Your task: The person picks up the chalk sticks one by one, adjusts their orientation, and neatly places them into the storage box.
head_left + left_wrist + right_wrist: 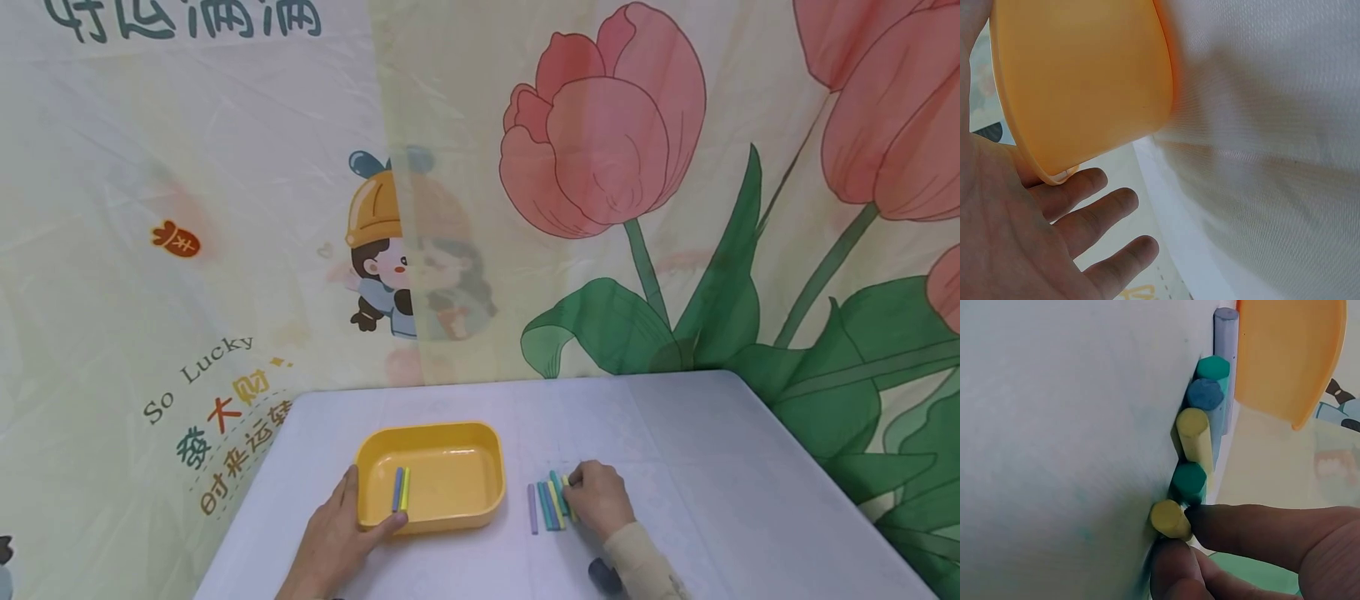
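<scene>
My left hand point(336, 533) grips the near left corner of a yellow tray point(457, 483), thumb at the rim and fingers along the outer wall. In the left wrist view the tray's outer wall point(1085, 81) fills the top. Inside the tray lie a blue chalk stick point(397, 489) and a yellow one point(406, 489), side by side. Right of the tray, my right hand point(602, 500) pinches a yellow chalk stick point(1170, 519) between thumb and finger. It is at the end of a row, beside a green chalk point(1189, 481), a yellow one point(1194, 428) and a blue one point(1205, 394).
The row continues with another green chalk point(1214, 367) and a lavender chalk point(532, 508) nearest the tray. A dark rounded object point(602, 575) shows beside my right wrist. A white cloth point(675, 442) covers the table, and a printed curtain point(247, 167) hangs behind its far edge.
</scene>
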`<state>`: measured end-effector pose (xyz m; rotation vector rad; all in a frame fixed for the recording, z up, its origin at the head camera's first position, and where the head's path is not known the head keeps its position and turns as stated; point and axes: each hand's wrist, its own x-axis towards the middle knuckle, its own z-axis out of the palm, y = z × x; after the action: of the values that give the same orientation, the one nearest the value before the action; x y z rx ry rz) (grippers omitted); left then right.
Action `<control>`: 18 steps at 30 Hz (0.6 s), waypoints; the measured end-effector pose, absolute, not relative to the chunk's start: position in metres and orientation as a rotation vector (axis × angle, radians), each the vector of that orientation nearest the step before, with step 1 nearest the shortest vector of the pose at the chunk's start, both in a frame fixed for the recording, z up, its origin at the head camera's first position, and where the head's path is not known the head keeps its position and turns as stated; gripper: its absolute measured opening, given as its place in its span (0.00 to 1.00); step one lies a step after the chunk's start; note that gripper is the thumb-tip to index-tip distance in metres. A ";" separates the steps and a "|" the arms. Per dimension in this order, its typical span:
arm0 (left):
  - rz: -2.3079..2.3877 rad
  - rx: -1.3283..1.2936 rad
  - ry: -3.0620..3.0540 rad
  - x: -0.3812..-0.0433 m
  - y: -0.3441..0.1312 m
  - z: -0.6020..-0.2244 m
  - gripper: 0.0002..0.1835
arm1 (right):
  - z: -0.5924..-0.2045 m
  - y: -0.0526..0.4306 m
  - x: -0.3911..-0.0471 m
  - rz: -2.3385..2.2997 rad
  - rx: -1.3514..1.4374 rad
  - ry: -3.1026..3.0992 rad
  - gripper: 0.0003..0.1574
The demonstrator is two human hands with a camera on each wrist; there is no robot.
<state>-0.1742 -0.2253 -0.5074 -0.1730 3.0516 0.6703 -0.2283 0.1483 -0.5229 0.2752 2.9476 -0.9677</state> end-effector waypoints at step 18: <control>0.664 -0.180 3.048 -0.175 -0.226 -0.509 0.72 | -0.518 0.146 -0.229 -0.916 0.258 2.968 0.11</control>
<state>-0.1754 -0.2256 -0.5086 -0.1798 3.0476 0.6636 -0.2295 0.1464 -0.5182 0.2575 2.9676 -0.9160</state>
